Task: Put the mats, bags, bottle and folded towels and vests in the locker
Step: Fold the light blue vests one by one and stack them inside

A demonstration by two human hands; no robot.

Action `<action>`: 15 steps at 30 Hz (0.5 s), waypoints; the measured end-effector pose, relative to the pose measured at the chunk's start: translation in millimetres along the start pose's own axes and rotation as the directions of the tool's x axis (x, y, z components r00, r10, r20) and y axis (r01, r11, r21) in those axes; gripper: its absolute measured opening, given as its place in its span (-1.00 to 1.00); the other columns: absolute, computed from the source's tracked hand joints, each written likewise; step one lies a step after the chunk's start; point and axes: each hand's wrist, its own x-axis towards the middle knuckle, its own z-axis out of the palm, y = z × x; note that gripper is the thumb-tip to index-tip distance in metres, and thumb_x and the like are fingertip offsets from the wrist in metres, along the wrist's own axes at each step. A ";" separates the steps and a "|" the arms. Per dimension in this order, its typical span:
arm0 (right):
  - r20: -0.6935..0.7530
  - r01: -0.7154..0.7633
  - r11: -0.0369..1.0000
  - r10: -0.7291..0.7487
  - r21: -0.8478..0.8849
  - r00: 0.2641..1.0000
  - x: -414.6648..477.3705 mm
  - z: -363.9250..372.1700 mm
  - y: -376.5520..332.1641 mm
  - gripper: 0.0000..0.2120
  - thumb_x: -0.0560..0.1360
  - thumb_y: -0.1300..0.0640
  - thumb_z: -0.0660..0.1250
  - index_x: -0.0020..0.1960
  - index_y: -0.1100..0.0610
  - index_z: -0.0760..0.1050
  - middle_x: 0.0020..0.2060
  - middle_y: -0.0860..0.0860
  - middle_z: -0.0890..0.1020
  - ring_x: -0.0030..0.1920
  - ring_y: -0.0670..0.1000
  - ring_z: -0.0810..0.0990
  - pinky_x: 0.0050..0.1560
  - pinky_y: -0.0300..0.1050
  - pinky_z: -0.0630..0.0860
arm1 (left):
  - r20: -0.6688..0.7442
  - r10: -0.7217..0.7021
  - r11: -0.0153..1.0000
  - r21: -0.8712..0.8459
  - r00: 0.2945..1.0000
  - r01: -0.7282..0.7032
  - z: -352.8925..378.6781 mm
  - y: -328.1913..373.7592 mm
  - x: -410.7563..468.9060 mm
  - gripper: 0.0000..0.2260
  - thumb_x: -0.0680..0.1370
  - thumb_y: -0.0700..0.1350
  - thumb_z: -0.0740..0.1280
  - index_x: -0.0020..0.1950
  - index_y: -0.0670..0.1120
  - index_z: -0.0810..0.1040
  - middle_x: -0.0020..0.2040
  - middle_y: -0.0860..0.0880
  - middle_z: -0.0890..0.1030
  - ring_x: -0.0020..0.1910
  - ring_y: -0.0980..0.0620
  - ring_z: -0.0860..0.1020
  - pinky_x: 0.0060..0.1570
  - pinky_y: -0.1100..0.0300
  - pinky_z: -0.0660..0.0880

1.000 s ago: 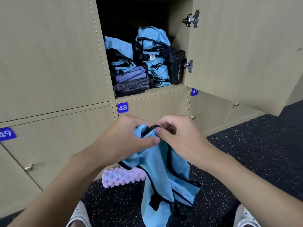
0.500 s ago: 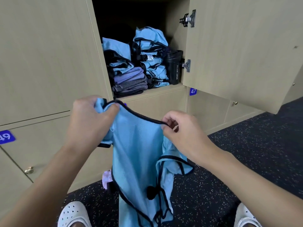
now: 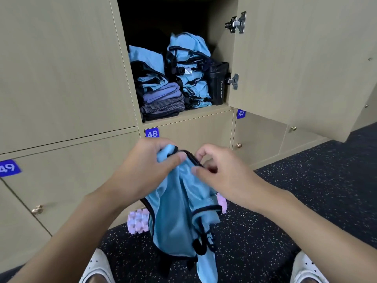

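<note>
The left hand (image 3: 146, 170) is gripping the bunched top of a light-blue vest (image 3: 175, 217) with black trim, its fingers curling round the fabric and its thumb pressing onto it. The right hand (image 3: 222, 176) is pinching the same vest at its black-edged rim, thumb lying on the cloth and fingers curling over it. The rest of the vest is hanging down between the forearms, above the dark speckled floor (image 3: 306, 180).

Ahead, the locker (image 3: 204, 110) is standing open, its door (image 3: 295, 58) swung to the right. Inside, two piles of folded blue vests (image 3: 189, 58) are sitting side by side, the left pile resting on folded purple and grey towels (image 3: 163, 101). A black bottle (image 3: 219, 84) is standing upright at the right end, just beside the taller pile, with "SPORT BOTTLE" running in white up its side. A small white tag is showing on one folded vest; its print is too small to read.

Blue number plates are reading "48" (image 3: 152, 133) just below the open locker, "47" (image 3: 241, 113) to its right and "49" (image 3: 8, 168) at the left edge. A pink ridged foam roller (image 3: 138, 221) is lying on the floor behind the hanging vest.
</note>
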 end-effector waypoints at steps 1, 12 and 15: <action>0.032 -0.032 0.999 0.032 0.000 0.999 0.2 -1.5 0.7 -0.93 0.55 0.14 0.38 -0.08 0.06 0.49 -0.34 0.03 0.65 -0.40 0.08 0.55 -0.34 -0.03 0.48 | -0.070 -0.005 1.000 0.014 0.998 0.006 -2.1 0.0 1.4 -0.66 0.56 -0.10 0.42 -0.21 -0.37 0.49 -0.38 -0.22 0.39 -0.45 0.10 0.23 -0.46 0.27 0.21; 0.053 0.019 0.998 -0.016 -0.064 0.998 -3.7 -17.4 -7.2 -0.89 0.45 0.18 0.48 -0.19 0.14 0.57 -0.40 -0.07 0.55 -0.40 -0.18 0.42 -0.37 -0.31 0.32 | 0.108 -0.041 0.999 -0.003 0.993 0.042 -1.0 -0.6 -5.3 -0.66 0.44 -0.03 0.53 0.20 0.14 0.62 0.04 0.32 0.61 0.01 0.42 0.55 -0.01 0.58 0.39; 0.084 0.068 0.996 -0.063 -0.057 0.994 -4.9 -16.0 -10.7 -0.90 0.43 0.26 0.48 -0.19 0.10 0.61 -0.38 -0.06 0.61 -0.38 -0.17 0.50 -0.35 -0.30 0.38 | 0.361 -0.008 0.996 -0.085 0.933 0.041 11.7 10.3 -10.4 -0.83 0.46 -0.05 0.52 0.04 0.08 0.67 -0.10 0.07 0.70 -0.15 0.05 0.63 -0.09 0.16 0.56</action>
